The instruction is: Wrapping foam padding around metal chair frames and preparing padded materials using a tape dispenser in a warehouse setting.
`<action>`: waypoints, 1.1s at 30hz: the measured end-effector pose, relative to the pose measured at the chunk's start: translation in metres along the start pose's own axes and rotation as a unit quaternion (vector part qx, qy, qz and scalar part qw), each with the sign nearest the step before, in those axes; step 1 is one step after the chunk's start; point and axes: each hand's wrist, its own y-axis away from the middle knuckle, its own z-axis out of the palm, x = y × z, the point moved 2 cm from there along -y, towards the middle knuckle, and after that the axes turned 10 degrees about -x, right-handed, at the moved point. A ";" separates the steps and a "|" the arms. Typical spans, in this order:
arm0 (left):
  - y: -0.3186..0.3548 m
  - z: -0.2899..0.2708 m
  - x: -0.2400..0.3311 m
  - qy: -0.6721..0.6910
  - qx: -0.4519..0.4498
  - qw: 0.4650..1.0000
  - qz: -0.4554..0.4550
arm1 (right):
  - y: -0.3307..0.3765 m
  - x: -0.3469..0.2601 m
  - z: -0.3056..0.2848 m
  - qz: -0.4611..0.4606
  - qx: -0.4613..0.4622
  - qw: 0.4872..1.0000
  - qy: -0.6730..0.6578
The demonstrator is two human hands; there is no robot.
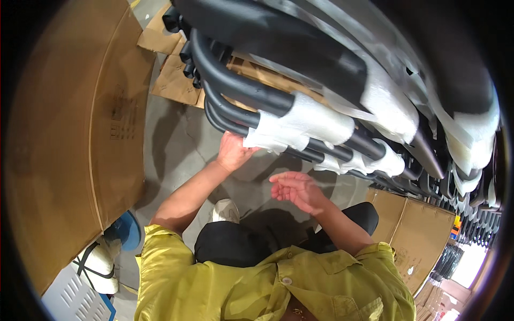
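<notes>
Black bent metal tubes (235, 81) hang in a row above my hands, with white foam wrap (316, 120) around their straight parts. My left hand (233, 153) is closed on the lowest bent tube (225, 122), right beside the end of its foam; some of its fingers are hidden behind the tube and wrap. Below the row, my right hand (296, 191) is held in the air with nothing in it, palm turned inward, fingers apart and loosely bent. It does not touch the tubes.
A tall cardboard box (118, 117) stands along the left, with opened cartons (176, 80) at the far side. Another box (415, 224) is at the right. A blue round object (127, 231) and a grey slotted panel (77, 297) lie at lower left. More foam-wrapped black parts (474, 125) hang at right.
</notes>
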 end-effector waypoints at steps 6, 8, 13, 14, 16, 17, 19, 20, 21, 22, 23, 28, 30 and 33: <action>-0.007 0.012 0.014 -0.012 0.101 0.994 -0.046 | 0.044 0.003 -0.025 -0.010 0.108 0.988 0.113; -0.002 0.009 -0.003 -0.047 0.001 0.999 -0.028 | 0.059 -0.002 -0.035 -0.043 0.068 0.987 0.142; -0.013 0.012 0.017 -0.149 -0.054 0.977 -0.142 | 0.102 -0.003 -0.047 -0.076 0.136 0.981 0.113; -0.011 0.013 0.015 -0.155 -0.037 0.978 -0.137 | 0.103 0.002 -0.051 -0.080 0.150 0.979 0.116; -0.008 0.018 0.010 -0.113 0.008 0.988 -0.105 | 0.099 0.012 -0.060 -0.080 0.133 0.980 0.128; -0.007 0.026 -0.005 -0.124 0.022 0.988 -0.093 | 0.094 0.015 -0.063 -0.080 0.135 0.980 0.121; -0.002 0.032 -0.002 -0.115 0.024 0.988 -0.096 | 0.092 0.027 -0.059 -0.073 0.152 0.981 0.102; -0.007 0.029 0.010 -0.099 0.024 0.989 -0.107 | 0.086 0.030 -0.059 -0.069 0.142 0.983 0.096; -0.010 0.022 0.015 -0.123 0.065 0.989 -0.053 | 0.080 0.030 -0.057 -0.080 0.132 0.977 0.146; -0.010 0.020 0.014 -0.130 0.059 0.988 -0.054 | 0.073 0.030 -0.055 -0.091 0.124 0.969 0.193; -0.010 0.018 0.012 -0.119 0.040 0.989 -0.078 | 0.063 0.027 -0.052 -0.103 0.111 0.959 0.241; -0.008 0.013 0.005 -0.140 -0.015 0.983 -0.119 | 0.012 0.012 -0.037 -0.265 0.132 0.814 0.500; -0.008 0.006 0.005 -0.111 -0.074 0.984 -0.120 | -0.002 0.013 -0.038 -0.231 0.153 0.823 0.496; -0.007 -0.008 0.015 -0.074 -0.130 0.989 0.007 | -0.014 0.015 -0.044 -0.183 0.153 0.836 0.495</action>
